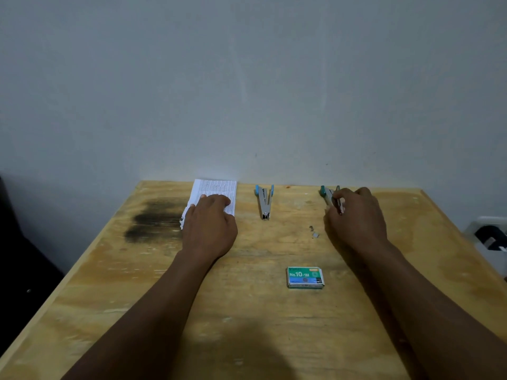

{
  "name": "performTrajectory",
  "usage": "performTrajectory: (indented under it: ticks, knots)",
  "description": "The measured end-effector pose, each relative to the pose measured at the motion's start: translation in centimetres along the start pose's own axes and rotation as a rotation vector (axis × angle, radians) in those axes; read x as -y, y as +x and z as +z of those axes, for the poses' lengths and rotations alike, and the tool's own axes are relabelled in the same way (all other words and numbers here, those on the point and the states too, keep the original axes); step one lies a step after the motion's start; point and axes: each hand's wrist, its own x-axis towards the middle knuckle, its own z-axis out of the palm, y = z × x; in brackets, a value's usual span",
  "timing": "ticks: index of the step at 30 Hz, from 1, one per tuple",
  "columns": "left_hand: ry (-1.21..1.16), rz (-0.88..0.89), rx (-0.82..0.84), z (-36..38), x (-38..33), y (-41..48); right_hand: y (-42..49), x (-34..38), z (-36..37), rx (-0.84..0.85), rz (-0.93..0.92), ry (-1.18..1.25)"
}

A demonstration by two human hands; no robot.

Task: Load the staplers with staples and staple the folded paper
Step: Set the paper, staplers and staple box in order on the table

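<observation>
Between the hands, a blue stapler (264, 201) lies open; left fingers (216, 200) flat on paper (216, 189), right fingers (336, 200) pinching the green stapler (325, 192).

A wooden table (247, 311) is carrying folded paper (216, 191) at its far edge, a blue stapler (264, 200) and green stapler (326, 194) alongside, loose staples (314, 232) mid-table, and a staple box (305, 277) nearer.

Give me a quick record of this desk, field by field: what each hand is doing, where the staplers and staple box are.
left hand: flat on folded paper
right hand: fingers on green stapler
blue stapler: open, untouched, between paper and green stapler
staple box: closed, near side of table
loose staples: beside right hand
</observation>
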Motion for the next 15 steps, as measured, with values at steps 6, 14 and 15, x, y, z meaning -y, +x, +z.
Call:
performTrajectory:
  ticks: [6,14,15]
  knots:
    - [0.007,-0.001,0.002,0.18,-0.05,-0.06,-0.06,-0.36,0.73,-0.094,0.040,0.060]
    - [0.014,0.000,0.002,0.54,0.26,0.18,0.02,-0.55,1.03,-0.125,0.082,0.110]
    - [0.009,0.004,0.000,0.52,0.23,0.17,0.01,-0.60,1.05,-0.123,0.086,0.120]
